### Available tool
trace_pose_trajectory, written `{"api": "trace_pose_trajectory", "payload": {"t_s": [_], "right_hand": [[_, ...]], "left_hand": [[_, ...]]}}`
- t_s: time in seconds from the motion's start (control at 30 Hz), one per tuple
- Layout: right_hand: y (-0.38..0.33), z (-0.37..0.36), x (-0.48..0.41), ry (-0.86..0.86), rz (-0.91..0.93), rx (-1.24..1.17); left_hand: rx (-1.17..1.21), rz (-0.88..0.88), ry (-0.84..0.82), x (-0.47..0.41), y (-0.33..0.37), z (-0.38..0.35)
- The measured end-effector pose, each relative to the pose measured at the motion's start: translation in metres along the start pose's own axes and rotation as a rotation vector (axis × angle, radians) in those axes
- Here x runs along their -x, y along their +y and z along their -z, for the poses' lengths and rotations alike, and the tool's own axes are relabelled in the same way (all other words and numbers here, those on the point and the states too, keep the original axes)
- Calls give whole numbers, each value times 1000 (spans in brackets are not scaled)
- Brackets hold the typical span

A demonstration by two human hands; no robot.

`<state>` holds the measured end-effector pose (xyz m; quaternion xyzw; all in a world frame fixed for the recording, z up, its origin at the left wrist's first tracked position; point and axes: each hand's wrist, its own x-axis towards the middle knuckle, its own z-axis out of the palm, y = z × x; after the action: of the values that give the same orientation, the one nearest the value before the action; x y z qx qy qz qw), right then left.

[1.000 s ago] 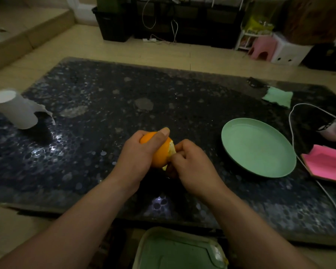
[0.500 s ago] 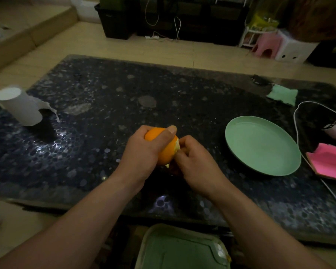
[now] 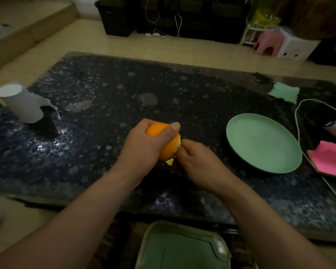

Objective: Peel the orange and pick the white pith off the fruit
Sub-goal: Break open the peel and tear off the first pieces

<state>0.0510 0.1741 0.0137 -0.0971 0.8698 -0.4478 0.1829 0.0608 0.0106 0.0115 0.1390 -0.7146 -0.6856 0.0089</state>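
Above the middle of the dark speckled table (image 3: 105, 105), my left hand (image 3: 144, 150) grips an orange (image 3: 168, 147) with the thumb laid over its top. Along the fruit's right side the skin is torn, showing a pale edge of peel and pith (image 3: 178, 141). My right hand (image 3: 198, 164) is curled against that side and pinches the loose peel, a small yellowish flap (image 3: 169, 162) hanging below. The right fingertips are hidden behind the fruit.
A green plate (image 3: 264, 142) lies to the right of my hands. Further right are a pink pad (image 3: 332, 162), a white cable (image 3: 299, 136) and a green cloth (image 3: 283, 92). A paper roll (image 3: 21, 103) stands far left. A green-lidded bin (image 3: 182, 247) sits below the table's near edge.
My hands and the orange have kept about the same place. My right hand has slid a little lower along the fruit's right side, and a bit more pale peel edge shows.
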Motion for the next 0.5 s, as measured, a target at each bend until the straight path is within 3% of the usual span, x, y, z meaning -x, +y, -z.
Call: {"api": "trace_pose_trajectory", "payload": {"t_s": [0.13, 0.37, 0.5], "right_hand": [[3, -2, 0, 16, 8, -58], [6, -1, 1, 33, 39, -45], [11, -2, -2, 29, -28, -423]], "left_hand": [[-46, -28, -12, 5, 5, 0], [174, 184, -89, -3, 2, 4], [524, 401, -132, -3, 10, 13]]}}
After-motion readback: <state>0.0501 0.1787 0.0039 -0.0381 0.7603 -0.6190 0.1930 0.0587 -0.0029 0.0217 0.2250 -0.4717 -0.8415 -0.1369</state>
